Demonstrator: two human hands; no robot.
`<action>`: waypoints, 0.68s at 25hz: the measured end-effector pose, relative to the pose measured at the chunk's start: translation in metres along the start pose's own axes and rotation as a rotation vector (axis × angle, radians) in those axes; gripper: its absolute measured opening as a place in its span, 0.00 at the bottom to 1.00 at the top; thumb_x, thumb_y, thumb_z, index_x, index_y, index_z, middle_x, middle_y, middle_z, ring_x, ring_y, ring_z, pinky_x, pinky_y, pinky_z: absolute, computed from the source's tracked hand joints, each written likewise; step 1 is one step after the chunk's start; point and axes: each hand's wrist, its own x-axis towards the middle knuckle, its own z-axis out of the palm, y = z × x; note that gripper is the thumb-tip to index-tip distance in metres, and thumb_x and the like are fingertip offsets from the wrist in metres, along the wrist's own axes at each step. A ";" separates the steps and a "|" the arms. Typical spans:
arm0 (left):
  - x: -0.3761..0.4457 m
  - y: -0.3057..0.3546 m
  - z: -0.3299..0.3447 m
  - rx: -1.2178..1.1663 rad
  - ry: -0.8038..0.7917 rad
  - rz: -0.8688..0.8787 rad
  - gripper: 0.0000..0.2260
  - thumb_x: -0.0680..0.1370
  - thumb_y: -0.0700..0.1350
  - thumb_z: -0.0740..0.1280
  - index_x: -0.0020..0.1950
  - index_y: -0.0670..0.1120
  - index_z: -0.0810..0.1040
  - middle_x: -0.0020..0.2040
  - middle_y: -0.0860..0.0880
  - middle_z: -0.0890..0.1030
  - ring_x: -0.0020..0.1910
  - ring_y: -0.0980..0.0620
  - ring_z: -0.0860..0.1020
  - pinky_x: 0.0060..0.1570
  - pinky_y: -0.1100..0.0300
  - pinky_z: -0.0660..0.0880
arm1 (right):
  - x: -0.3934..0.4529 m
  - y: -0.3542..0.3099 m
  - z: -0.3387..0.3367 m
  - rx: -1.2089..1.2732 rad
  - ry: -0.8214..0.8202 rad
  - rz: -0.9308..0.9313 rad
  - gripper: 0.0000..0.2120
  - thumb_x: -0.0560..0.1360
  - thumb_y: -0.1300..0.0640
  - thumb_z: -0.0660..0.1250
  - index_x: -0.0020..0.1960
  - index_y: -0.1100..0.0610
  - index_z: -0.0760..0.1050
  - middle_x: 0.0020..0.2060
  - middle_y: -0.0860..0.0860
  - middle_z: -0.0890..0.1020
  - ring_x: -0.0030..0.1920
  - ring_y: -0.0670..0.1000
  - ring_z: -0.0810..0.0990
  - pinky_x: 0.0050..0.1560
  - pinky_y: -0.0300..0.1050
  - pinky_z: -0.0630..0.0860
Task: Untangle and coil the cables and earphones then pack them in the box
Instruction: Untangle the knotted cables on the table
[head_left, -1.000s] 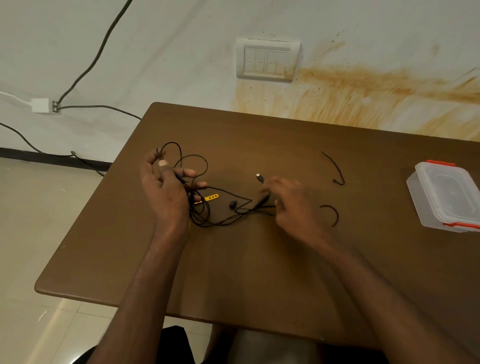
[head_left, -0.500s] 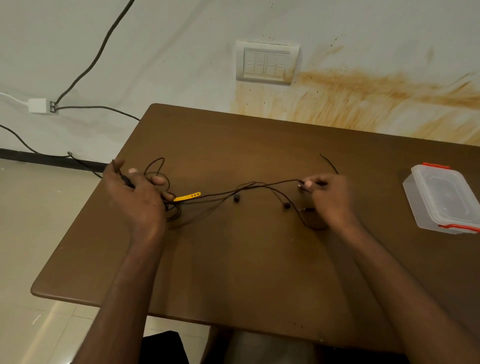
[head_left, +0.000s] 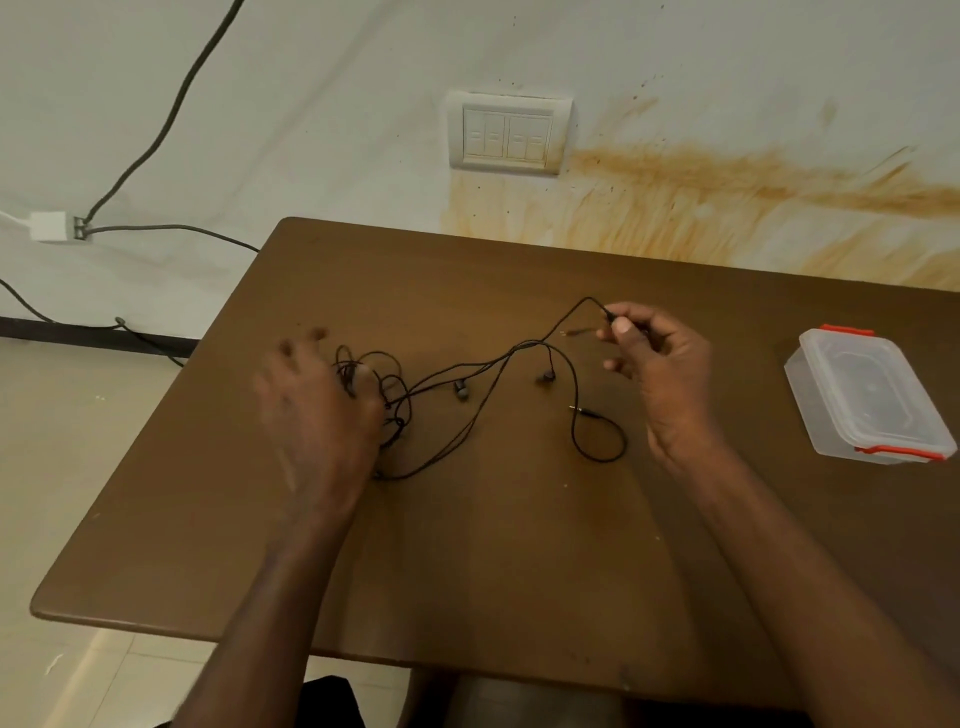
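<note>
The right hand (head_left: 670, 374) is raised over the tabletop (head_left: 519, 545), thumb and forefinger pinching one end of a thin black cable (head_left: 582, 306). From that pinch the cable arcs toward ten o'clock, then drops toward eight o'clock into the tangle (head_left: 395, 410). The left hand (head_left: 317, 410) is blurred; its fingers lie against the knotted loops at the tangle's nine o'clock side, but whether they grip the strands cannot be told. Two dark earbuds (head_left: 461, 389) hang off the strands between the hands. A jack plug (head_left: 579, 410) ends a loop lying at seven o'clock of the right hand. The clear box (head_left: 872, 400), lid on with red clasps, sits well apart at three o'clock.
</note>
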 end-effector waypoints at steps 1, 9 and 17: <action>-0.001 0.007 0.005 -0.109 -0.044 0.124 0.22 0.77 0.48 0.72 0.70 0.45 0.75 0.66 0.42 0.76 0.66 0.39 0.72 0.63 0.49 0.70 | -0.001 -0.002 0.002 0.020 -0.041 -0.059 0.10 0.82 0.66 0.66 0.54 0.54 0.84 0.55 0.54 0.86 0.55 0.52 0.85 0.45 0.44 0.83; -0.022 0.050 0.034 -0.187 -0.430 0.314 0.03 0.81 0.54 0.69 0.54 0.58 0.79 0.45 0.60 0.82 0.54 0.57 0.82 0.76 0.37 0.55 | -0.022 -0.013 0.022 0.272 -0.343 -0.020 0.08 0.83 0.64 0.65 0.59 0.65 0.80 0.53 0.60 0.86 0.57 0.61 0.86 0.54 0.48 0.83; -0.023 0.044 0.019 -0.755 -0.675 0.116 0.04 0.82 0.42 0.70 0.49 0.48 0.85 0.30 0.50 0.80 0.30 0.54 0.74 0.35 0.59 0.70 | -0.011 0.021 0.022 -0.173 -0.066 0.225 0.11 0.83 0.59 0.67 0.64 0.55 0.80 0.57 0.53 0.84 0.49 0.50 0.88 0.49 0.44 0.85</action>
